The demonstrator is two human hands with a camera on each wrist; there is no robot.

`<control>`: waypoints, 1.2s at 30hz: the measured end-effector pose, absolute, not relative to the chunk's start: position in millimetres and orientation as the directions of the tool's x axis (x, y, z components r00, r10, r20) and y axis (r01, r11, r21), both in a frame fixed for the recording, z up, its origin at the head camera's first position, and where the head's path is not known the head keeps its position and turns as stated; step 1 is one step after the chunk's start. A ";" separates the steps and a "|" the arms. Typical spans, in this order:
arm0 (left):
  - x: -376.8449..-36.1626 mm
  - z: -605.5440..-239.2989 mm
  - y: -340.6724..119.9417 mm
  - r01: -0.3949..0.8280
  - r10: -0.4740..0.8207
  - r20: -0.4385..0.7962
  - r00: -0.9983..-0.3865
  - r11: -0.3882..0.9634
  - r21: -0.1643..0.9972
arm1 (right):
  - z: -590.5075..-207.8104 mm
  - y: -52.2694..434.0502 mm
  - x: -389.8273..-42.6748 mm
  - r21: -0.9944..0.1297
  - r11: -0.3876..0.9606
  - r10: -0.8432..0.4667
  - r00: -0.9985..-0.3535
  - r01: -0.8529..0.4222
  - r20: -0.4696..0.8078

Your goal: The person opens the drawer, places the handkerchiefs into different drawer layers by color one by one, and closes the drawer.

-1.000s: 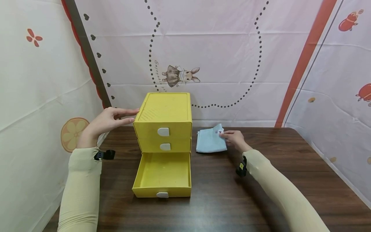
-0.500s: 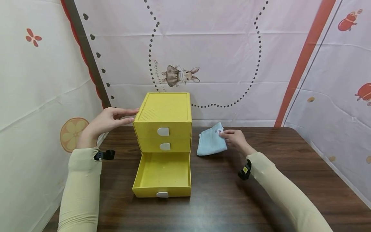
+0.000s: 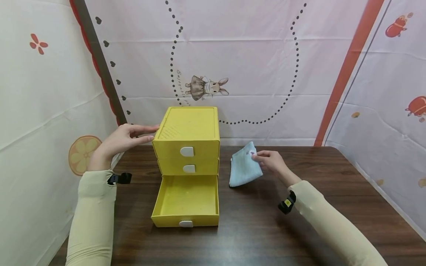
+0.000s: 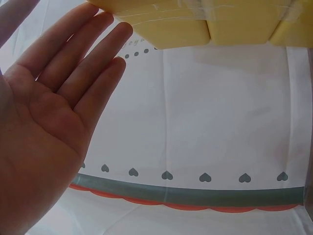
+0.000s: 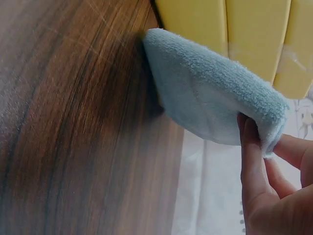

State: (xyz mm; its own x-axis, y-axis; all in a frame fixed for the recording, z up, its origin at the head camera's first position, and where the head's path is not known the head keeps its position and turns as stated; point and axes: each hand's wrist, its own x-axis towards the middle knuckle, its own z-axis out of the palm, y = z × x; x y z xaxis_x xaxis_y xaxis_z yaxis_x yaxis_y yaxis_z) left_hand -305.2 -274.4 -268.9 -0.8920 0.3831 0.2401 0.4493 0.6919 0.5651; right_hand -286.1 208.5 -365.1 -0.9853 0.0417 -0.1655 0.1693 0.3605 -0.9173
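Note:
A folded light-blue towel (image 3: 245, 166) hangs tilted beside the drawer unit, pinched at its upper right corner by my right hand (image 3: 273, 162). The right wrist view shows fingers and thumb on either side of the towel's (image 5: 215, 93) edge. To the left, my left hand (image 3: 120, 142) touches the upper left side of the yellow drawer unit (image 3: 188, 123) with its fingertips. Those fingers look straight in the left wrist view, and the palm (image 4: 44, 122) faces the camera. The unit's bottom drawer (image 3: 188, 195) is pulled out; the two above it are pushed in.
All of this stands on a dark wood-grain table (image 3: 253, 229). Printed cloth curtains (image 3: 259, 74) rise close behind the unit and along both sides. The pulled-out drawer projects toward the table's front, with a white tab handle (image 3: 186, 224) on its face.
My right hand has lifted the towel's held corner and drawn it slightly nearer and to the right, so the towel went from lying flat to tilted. My left hand has stayed still.

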 end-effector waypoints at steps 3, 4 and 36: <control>-305.4 -269.4 -274.1 0.449 0.383 0.239 -0.892 0.690 0.568 | -363.1 208.3 -279.5 -0.916 0.372 0.018 -0.988 0.151 -0.156; -305.0 -269.3 -274.0 0.448 0.382 0.240 -0.893 0.690 0.569 | -362.3 207.9 -277.5 -0.917 0.371 0.014 -0.988 0.147 -0.152; -304.4 -267.7 -273.0 0.462 0.394 0.248 -0.885 0.677 0.573 | -332.9 205.3 -220.3 -0.947 0.322 -0.222 -0.972 0.005 -0.081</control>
State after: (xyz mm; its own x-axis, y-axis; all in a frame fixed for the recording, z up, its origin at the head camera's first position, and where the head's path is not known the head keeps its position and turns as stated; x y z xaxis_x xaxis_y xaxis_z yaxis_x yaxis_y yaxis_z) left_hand -304.4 -273.0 -267.7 -0.8851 0.3941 0.2476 0.4618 0.6771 0.5729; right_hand -220.3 205.3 -332.9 -0.9715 -0.2225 -0.0812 0.0054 0.3220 -0.9467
